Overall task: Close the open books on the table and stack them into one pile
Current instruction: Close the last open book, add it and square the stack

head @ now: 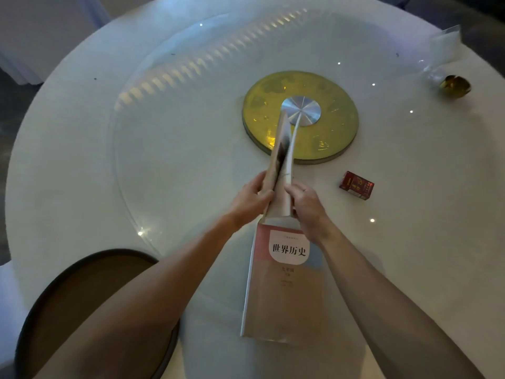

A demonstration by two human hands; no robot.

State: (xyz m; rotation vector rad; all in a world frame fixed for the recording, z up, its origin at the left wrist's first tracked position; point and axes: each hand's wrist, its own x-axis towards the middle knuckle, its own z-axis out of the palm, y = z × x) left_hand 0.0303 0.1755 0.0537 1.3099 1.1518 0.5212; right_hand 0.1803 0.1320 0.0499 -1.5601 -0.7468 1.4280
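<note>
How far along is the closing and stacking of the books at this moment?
Done: one closed pink-and-white paperback book lies flat on the round white table. In hand: the left hand and right hand press a second, grey-covered book nearly shut, held up above the table. Left: finish closing it and lay it on the pink one. No other open book is visible.

A round white table (pixel 82 160) fills the frame, with a glass turntable (pixel 164 119) on a gold disc (pixel 336 124) at centre. A red packet (pixel 356 185) lies right of centre. Upper right: clear plastic wrapping (pixel 442 50) and perhaps a small amber bowl (pixel 455 86). Lower left, a brown chair seat (pixel 90 305).
</note>
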